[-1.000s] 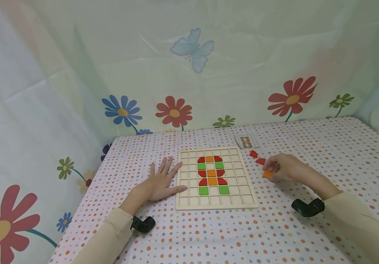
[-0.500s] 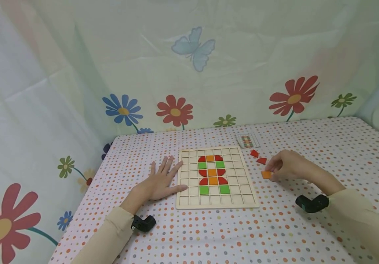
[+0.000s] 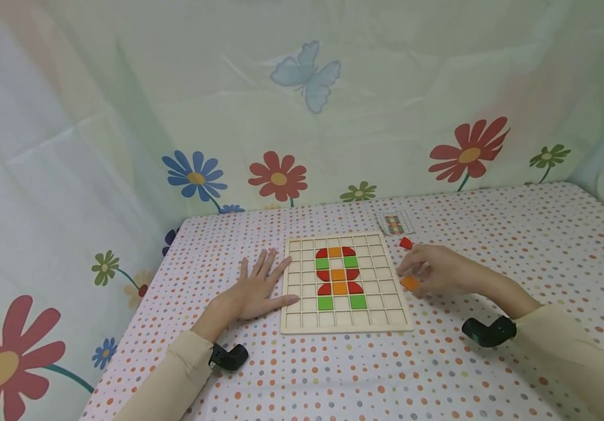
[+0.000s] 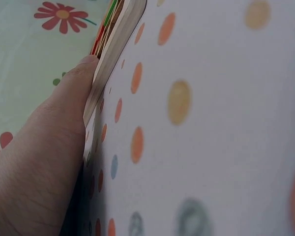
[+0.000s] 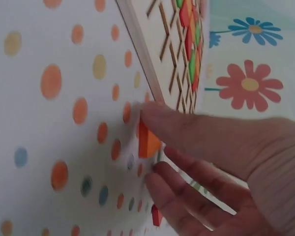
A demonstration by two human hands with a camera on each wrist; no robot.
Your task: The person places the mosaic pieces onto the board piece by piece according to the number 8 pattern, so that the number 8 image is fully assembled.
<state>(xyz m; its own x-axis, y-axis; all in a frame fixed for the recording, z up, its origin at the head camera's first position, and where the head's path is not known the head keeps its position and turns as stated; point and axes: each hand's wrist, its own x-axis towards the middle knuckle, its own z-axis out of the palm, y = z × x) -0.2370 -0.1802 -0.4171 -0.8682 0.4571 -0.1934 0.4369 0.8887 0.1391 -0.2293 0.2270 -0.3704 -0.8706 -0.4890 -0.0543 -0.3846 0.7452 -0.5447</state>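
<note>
My left hand (image 3: pixel 254 295) lies flat with fingers spread beside the wooden grid board (image 3: pixel 380 318). Its thumb rests on the board's left edge, also seen in the left wrist view. To the right of the board, my right hand (image 3: pixel 435 272) holds an orange square tile (image 3: pixel 409 283) by thumb and fingers. That tile is low over the cloth, with the thumb against it in the right wrist view. Just beyond the fingers lies a red curved tile (image 3: pixel 406 242); a second red one is hidden from the head view by the hand.
Red, orange and green tiles (image 3: pixel 325 303) form a pattern in the board's middle columns. A small pattern card (image 3: pixel 394 223) lies behind the board's right corner. Dotted cloth (image 3: pixel 302 380) covers the table, and a flowered curtain (image 3: pixel 401 117) hangs behind it.
My right hand has moved left toward the board, and the orange tile has shifted left with it. One red tile has become hidden behind the fingers. The left hand has stayed put.
</note>
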